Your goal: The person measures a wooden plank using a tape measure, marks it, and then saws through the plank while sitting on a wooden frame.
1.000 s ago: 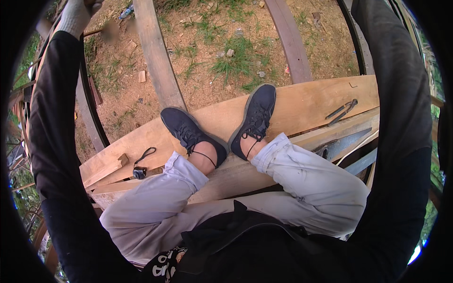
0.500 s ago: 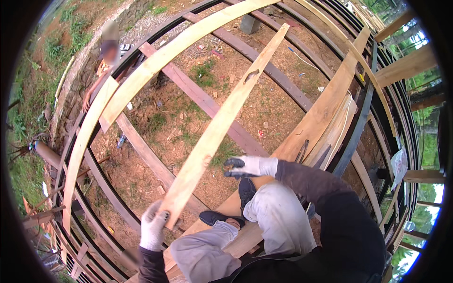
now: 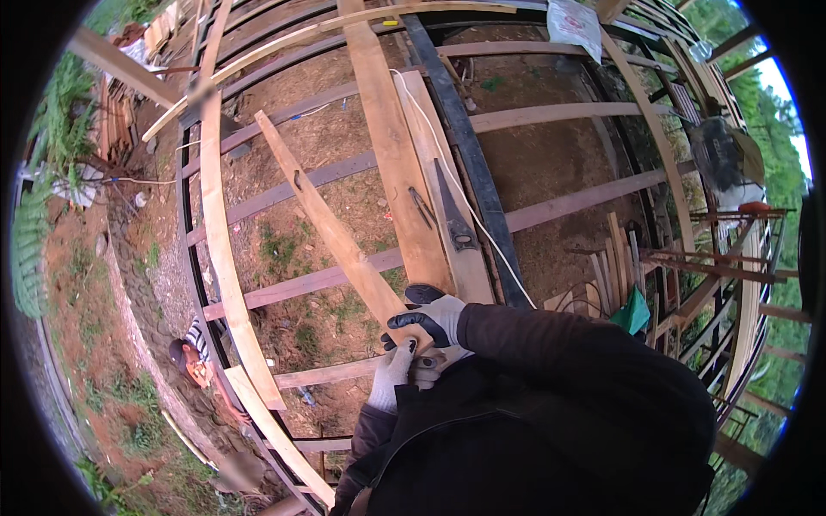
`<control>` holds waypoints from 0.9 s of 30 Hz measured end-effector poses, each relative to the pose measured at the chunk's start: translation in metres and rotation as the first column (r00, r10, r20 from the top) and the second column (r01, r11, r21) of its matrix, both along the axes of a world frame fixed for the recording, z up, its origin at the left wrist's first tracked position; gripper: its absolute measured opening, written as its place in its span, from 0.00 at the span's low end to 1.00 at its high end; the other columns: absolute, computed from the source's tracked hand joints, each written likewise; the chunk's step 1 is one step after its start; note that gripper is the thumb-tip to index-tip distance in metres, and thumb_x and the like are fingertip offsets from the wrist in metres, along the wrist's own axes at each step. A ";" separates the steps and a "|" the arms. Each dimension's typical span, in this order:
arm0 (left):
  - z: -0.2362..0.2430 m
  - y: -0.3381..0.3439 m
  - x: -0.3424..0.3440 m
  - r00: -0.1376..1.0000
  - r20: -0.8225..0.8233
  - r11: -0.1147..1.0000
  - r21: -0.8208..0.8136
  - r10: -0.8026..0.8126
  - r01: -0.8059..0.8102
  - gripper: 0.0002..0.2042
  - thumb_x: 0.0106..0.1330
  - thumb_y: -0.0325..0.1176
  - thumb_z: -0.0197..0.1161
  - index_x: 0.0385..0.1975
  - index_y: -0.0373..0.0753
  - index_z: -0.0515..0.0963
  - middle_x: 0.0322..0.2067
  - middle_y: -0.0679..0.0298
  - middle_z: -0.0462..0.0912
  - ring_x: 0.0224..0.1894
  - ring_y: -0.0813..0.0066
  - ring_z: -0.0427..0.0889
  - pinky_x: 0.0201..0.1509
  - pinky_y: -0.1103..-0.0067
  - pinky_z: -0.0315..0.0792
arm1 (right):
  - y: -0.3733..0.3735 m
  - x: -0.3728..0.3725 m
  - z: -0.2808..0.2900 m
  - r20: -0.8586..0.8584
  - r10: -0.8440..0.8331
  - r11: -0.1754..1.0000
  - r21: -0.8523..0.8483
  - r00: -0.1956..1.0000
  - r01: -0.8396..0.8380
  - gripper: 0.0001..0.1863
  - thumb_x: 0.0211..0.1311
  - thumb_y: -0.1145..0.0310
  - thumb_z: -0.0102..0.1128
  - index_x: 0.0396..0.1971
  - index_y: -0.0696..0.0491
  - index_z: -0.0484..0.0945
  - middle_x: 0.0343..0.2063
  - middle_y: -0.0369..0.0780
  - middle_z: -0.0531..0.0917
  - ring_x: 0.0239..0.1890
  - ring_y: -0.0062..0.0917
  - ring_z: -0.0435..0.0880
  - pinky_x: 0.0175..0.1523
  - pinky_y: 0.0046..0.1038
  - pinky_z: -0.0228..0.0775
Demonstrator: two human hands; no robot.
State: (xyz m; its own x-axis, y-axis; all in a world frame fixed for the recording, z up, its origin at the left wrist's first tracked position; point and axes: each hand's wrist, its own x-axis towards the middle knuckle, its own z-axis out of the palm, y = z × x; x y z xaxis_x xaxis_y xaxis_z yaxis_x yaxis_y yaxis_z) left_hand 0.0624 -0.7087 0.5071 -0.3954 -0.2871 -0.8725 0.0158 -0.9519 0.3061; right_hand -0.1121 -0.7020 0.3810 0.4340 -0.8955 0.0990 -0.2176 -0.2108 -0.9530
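Note:
A long, tapering wooden plank (image 3: 337, 234) slants away from me, with a dark knot hole near its far end. My gloved left hand (image 3: 393, 375) grips its near end from the left, thumb up. My right hand (image 3: 428, 320), in a white glove with dark fingers, is closed over the same end from the right. Both hands are close to my body, and part of the left fingers is hidden by the wood. Just beyond my right hand lies a wide board (image 3: 389, 146) with a pair of pincers (image 3: 422, 207) on it. A handsaw (image 3: 459, 225) rests beside them.
Dark joists (image 3: 301, 187) cross open gaps above bare ground. A black beam (image 3: 469, 155) and a white cord (image 3: 430, 112) run along the right of the boards. Another person (image 3: 196, 361) stands low at the left, beside a light edge plank (image 3: 219, 232). A white bag (image 3: 575, 26) hangs far right.
My right hand has moved onto the plank and closed on its near end, beside my left. The plank's near end is now closer to my body. My view has swung right.

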 end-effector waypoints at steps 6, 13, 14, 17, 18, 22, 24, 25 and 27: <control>-0.050 -0.008 0.068 0.887 0.022 0.887 0.002 -0.462 0.462 0.17 0.75 0.39 0.55 0.47 0.29 0.79 0.39 0.51 0.86 0.39 0.68 0.85 0.45 0.77 0.79 | 0.028 -0.013 -0.005 0.694 -0.314 0.741 0.606 0.648 -0.290 0.20 0.67 0.63 0.66 0.56 0.54 0.78 0.48 0.42 0.86 0.51 0.27 0.86 0.60 0.31 0.75; -0.113 -0.051 0.049 0.994 0.015 0.993 -0.037 -0.111 0.111 0.28 0.71 0.54 0.58 0.59 0.37 0.70 0.56 0.53 0.77 0.57 0.58 0.78 0.60 0.64 0.74 | 0.083 -0.015 0.050 0.033 -0.443 0.592 0.761 0.896 0.265 0.30 0.42 0.51 0.75 0.42 0.59 0.87 0.36 0.48 0.88 0.35 0.38 0.88 0.39 0.40 0.79; -0.095 -0.048 0.015 0.996 0.005 0.996 0.018 -0.089 0.089 0.32 0.68 0.59 0.59 0.60 0.39 0.69 0.58 0.54 0.74 0.60 0.57 0.75 0.62 0.61 0.73 | 0.087 -0.012 0.048 -0.135 -0.420 0.565 0.735 0.897 0.375 0.32 0.40 0.50 0.75 0.42 0.60 0.86 0.35 0.48 0.88 0.36 0.39 0.88 0.40 0.40 0.79; -0.084 -0.046 -0.024 0.968 0.013 0.943 -0.225 -0.249 0.246 0.37 0.62 0.66 0.62 0.61 0.43 0.69 0.59 0.56 0.74 0.61 0.57 0.74 0.64 0.57 0.71 | 0.094 0.001 0.056 -0.286 -0.358 0.560 0.696 0.889 0.449 0.32 0.41 0.48 0.73 0.42 0.59 0.86 0.34 0.49 0.88 0.37 0.41 0.87 0.42 0.39 0.78; -0.097 -0.050 -0.025 0.989 0.000 0.983 -0.106 -0.148 0.147 0.38 0.61 0.67 0.61 0.61 0.44 0.69 0.59 0.56 0.74 0.61 0.57 0.74 0.64 0.56 0.70 | 0.096 0.007 0.055 -0.292 -0.341 0.574 0.688 0.893 0.444 0.32 0.41 0.47 0.72 0.41 0.58 0.87 0.34 0.49 0.88 0.37 0.42 0.87 0.42 0.40 0.78; -0.130 -0.063 -0.011 0.991 -0.022 0.974 -0.186 -0.134 0.127 0.32 0.63 0.67 0.58 0.56 0.48 0.70 0.49 0.57 0.77 0.52 0.56 0.78 0.61 0.53 0.72 | 0.086 0.018 0.062 -0.284 -0.271 0.647 0.654 0.920 0.393 0.39 0.40 0.45 0.74 0.50 0.58 0.82 0.40 0.51 0.87 0.43 0.44 0.87 0.46 0.41 0.78; -0.121 -0.053 -0.023 0.997 -0.051 0.986 -0.159 -0.054 0.045 0.27 0.64 0.63 0.59 0.50 0.47 0.72 0.44 0.59 0.78 0.47 0.59 0.79 0.58 0.58 0.74 | 0.090 0.011 0.065 -0.280 -0.253 0.632 0.677 0.926 0.377 0.48 0.40 0.43 0.75 0.60 0.58 0.74 0.48 0.53 0.84 0.50 0.44 0.85 0.51 0.39 0.77; -0.136 -0.063 -0.011 0.998 -0.051 0.979 -0.201 0.028 -0.038 0.24 0.64 0.58 0.63 0.50 0.47 0.73 0.42 0.61 0.79 0.47 0.62 0.79 0.56 0.61 0.75 | 0.091 0.018 0.078 -0.307 -0.349 0.659 0.591 0.885 0.465 0.43 0.40 0.47 0.75 0.55 0.62 0.78 0.37 0.50 0.88 0.40 0.39 0.88 0.45 0.36 0.79; -0.117 -0.051 -0.040 0.997 0.005 0.938 -0.338 0.076 -0.070 0.22 0.63 0.54 0.66 0.47 0.45 0.74 0.41 0.60 0.78 0.45 0.62 0.79 0.53 0.60 0.74 | 0.097 0.005 0.099 -0.371 -0.370 0.610 0.594 0.852 0.524 0.45 0.41 0.45 0.76 0.53 0.65 0.75 0.46 0.52 0.85 0.47 0.40 0.86 0.52 0.35 0.76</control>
